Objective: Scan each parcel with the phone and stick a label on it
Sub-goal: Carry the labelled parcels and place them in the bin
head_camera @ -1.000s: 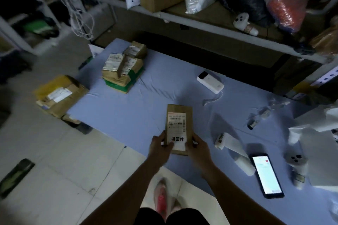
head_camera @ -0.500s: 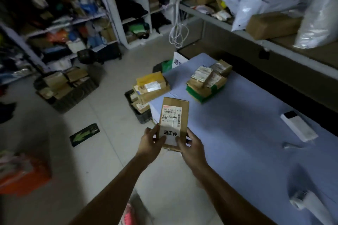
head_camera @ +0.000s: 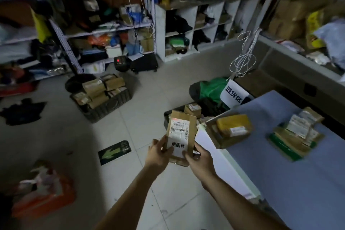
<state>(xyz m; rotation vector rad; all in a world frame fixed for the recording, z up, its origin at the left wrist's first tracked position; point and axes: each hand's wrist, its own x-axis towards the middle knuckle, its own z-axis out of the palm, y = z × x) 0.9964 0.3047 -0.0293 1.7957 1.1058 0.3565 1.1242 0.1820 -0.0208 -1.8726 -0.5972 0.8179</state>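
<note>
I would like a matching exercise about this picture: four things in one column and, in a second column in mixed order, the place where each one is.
Things
1. labelled brown parcel
2. black crate of parcels
3. parcel stack with green wrap
4. green arrow sign

Places
A. flat on the floor tiles, to the left of the hands
B. on the blue table
C. held between the left hand and the right hand
D. on the floor in front of the metal shelves

Pairs: 1-C, 2-D, 3-B, 4-A
</note>
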